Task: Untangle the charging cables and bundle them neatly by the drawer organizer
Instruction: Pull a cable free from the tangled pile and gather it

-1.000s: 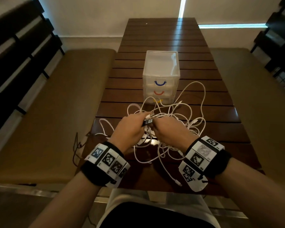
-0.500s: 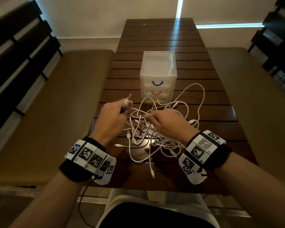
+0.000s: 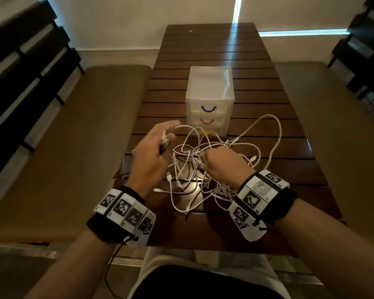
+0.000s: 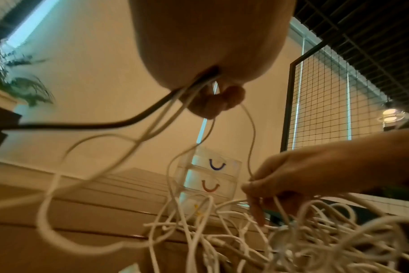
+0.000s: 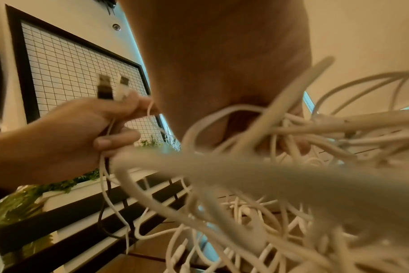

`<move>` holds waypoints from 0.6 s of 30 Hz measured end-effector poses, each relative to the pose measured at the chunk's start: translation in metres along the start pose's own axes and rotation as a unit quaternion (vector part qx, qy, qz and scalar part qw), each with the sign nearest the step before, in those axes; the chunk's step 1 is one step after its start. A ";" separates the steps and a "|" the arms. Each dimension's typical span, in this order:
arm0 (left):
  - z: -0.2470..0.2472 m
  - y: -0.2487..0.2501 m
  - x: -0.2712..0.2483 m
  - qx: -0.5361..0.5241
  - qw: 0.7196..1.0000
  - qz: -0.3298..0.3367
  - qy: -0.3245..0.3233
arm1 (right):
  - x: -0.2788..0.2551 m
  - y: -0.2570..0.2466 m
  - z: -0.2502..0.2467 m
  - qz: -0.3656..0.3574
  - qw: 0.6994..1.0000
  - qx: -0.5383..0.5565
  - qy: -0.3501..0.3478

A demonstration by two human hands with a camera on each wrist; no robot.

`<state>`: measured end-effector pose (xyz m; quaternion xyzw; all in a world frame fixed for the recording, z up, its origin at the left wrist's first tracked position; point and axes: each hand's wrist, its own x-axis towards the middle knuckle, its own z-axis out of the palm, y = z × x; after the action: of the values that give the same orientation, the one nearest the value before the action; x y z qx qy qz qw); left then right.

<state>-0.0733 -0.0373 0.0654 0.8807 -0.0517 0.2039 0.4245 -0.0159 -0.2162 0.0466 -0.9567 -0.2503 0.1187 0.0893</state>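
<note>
A tangle of white charging cables [image 3: 205,180] lies on the wooden slat table [image 3: 205,46], just in front of the clear three-drawer organizer [image 3: 209,91]. My left hand [image 3: 166,139] is raised left of the pile and grips two USB plugs [image 5: 110,86], one black and one white. Their cords [image 4: 152,118] trail down from it into the heap. My right hand [image 3: 205,157] rests on the tangle's middle and pinches white strands [image 4: 251,177] between thumb and fingers. The organizer [image 4: 210,177] stands shut behind the cables.
Padded benches [image 3: 78,134] flank the table on both sides, with dark slatted backs [image 3: 26,67] beyond. A loose loop of cable [image 3: 274,134] reaches toward the table's right edge. A wire grid panel [image 4: 327,96] and plants [image 5: 19,205] stand around the room.
My left hand has moved from the middle to the left, up and farther away with the plugs, drawing their cords out of the heap. My right hand has stayed on the tangle.
</note>
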 end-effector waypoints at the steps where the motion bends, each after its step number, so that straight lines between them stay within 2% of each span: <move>1: 0.006 0.004 -0.003 -0.038 0.998 0.029 -0.032 | 0.000 -0.001 0.000 0.001 1.000 -0.003 -0.009; 3: 0.019 0.010 -0.007 -0.066 0.992 0.033 -0.105 | -0.001 -0.001 0.001 -0.008 0.999 -0.010 -0.030; 7: 0.043 0.005 -0.007 0.100 0.968 0.013 -0.231 | -0.004 -0.002 0.001 -0.053 0.998 0.000 -0.029; 9: 0.043 -0.001 -0.004 0.121 0.967 -0.015 -0.224 | -0.006 0.000 0.004 -0.059 0.998 0.007 -0.015; 11: 0.042 -0.004 -0.004 0.149 0.966 -0.034 -0.209 | -0.006 0.002 0.005 -0.029 0.999 0.035 -0.003; 15: 0.043 -0.005 -0.008 0.232 0.930 -0.051 -0.281 | -0.003 0.001 0.006 -0.010 0.999 0.035 -0.025; 18: 0.037 -0.005 -0.006 0.247 0.933 -0.036 -0.259 | -0.003 0.002 0.009 -0.020 0.999 0.040 -0.013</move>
<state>-0.0662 -0.0628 0.0388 0.9812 -0.0757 -0.0401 0.1730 -0.0203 -0.2182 0.0385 -0.9455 -0.2655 0.1394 0.1269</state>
